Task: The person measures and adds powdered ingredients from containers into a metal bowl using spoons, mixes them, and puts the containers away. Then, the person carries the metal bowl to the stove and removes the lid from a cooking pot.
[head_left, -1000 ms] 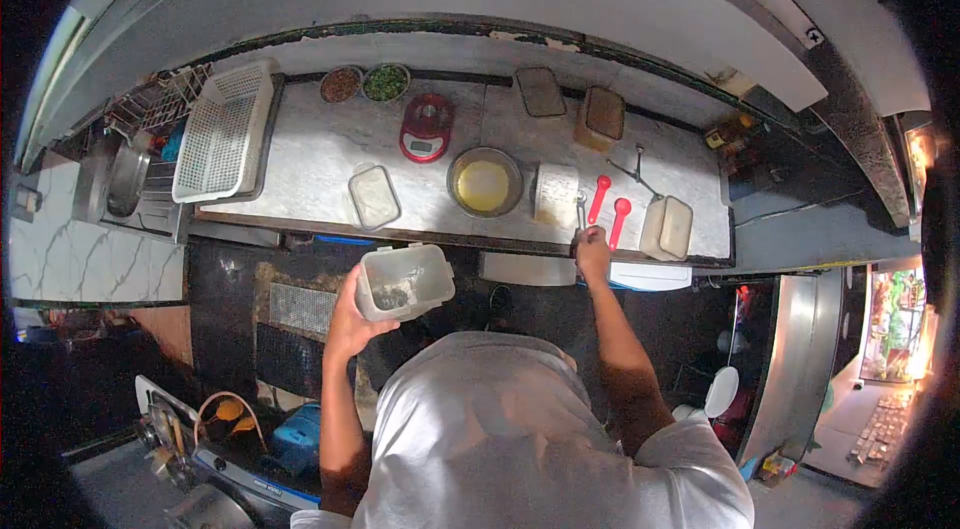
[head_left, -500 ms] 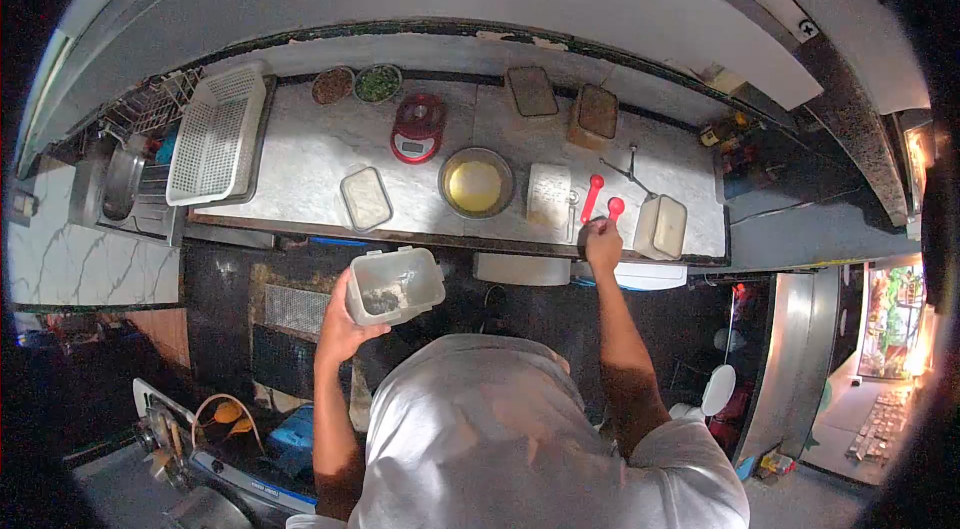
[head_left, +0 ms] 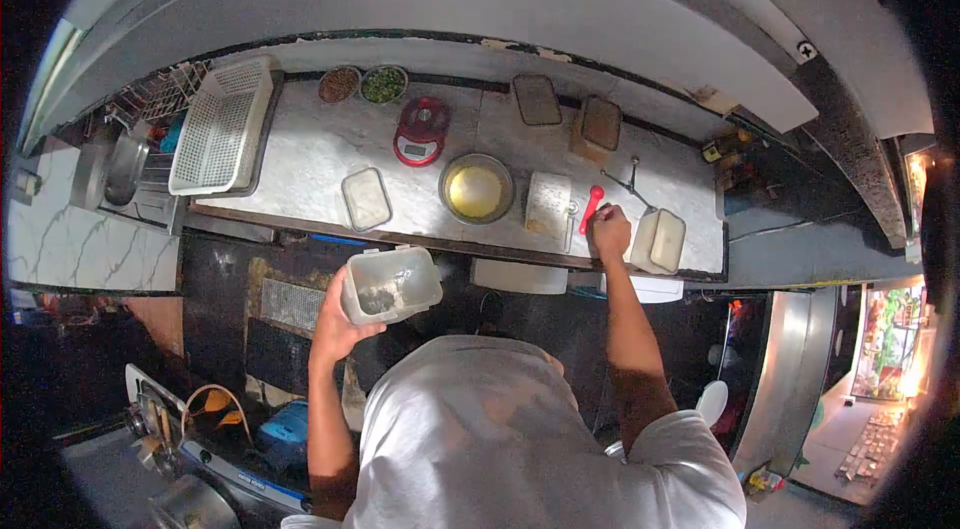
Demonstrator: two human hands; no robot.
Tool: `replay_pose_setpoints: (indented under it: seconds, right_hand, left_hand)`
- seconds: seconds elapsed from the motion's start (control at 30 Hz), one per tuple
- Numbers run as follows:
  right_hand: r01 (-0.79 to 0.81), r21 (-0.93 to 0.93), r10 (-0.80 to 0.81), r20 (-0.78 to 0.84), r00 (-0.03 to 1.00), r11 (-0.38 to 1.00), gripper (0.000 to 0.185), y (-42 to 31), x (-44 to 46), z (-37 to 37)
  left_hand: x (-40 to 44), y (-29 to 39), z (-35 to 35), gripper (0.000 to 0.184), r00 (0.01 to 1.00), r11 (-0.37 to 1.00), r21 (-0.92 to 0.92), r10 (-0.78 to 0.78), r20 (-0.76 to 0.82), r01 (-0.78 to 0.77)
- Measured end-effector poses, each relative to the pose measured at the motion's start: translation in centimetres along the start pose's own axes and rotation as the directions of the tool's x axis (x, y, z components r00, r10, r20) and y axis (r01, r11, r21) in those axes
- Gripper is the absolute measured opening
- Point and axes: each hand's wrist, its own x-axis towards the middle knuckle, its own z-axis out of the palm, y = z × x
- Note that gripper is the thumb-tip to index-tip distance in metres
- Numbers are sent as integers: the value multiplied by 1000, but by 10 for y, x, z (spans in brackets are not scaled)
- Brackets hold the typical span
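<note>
My left hand (head_left: 343, 320) holds a translucent plastic container (head_left: 393, 286) by its side, in front of the counter; a little pale stuff lies inside. My right hand (head_left: 610, 232) is over the counter's front edge with its fingers closed, covering the second red spoon. Just left of it lie one red measuring spoon (head_left: 592, 209) and a metal spoon (head_left: 571, 225) beside a white paper (head_left: 548, 203). A metal bowl (head_left: 477, 189) with yellow contents stands mid-counter. Right of my right hand is a lidded container (head_left: 660, 241).
A red scale (head_left: 421, 132), a container lid (head_left: 367, 199), bowls of brown (head_left: 339, 84) and green (head_left: 384, 84) pieces, and a white basket (head_left: 222, 129) are on the left. Two containers (head_left: 537, 100) (head_left: 600, 124) and a metal tripod-like stand (head_left: 632, 185) are at the back right.
My right hand has moved from the metal spoon rightward onto the right-hand red spoon, which is now hidden. My left hand still holds the container.
</note>
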Motion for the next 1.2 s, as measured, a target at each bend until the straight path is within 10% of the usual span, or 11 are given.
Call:
replay_pose_setpoints:
  seconds: [0.33,0.43,0.53,0.67,0.73,0.83,1.2]
  right_hand:
    - [163,-105,-178,-148,973,981,35,32,129,-9]
    - [224,-446,-295,-96,951,866,36,93,219,17]
    - [390,-548,-442,42,896,740,40,110,262,17]
    - [527,-633,-187,524,831,567,50,77,241,-10]
    - [386,-487,-350,168,921,783,46,83,223,10]
    - [168,-399,-43,303,952,902,48,46,187,8]
    - [257,-240,-208,209,955,936,44,92,208,59]
  left_hand:
    - [-7,-8,-1,129,999,994,-105,-12,-32,9]
    - [-13,9,0,127,998,999,-41,-7,-70,4]
    - [-20,-2,4,126,991,999,50,-13,-130,20]
    - [-24,-13,10,127,989,1000,-3,-30,-147,30]
    - [-25,-13,15,127,988,999,-52,-23,-154,15]
    - [-25,-3,12,127,986,997,63,-39,-162,49]
    - [-20,15,12,125,992,999,39,4,-124,1]
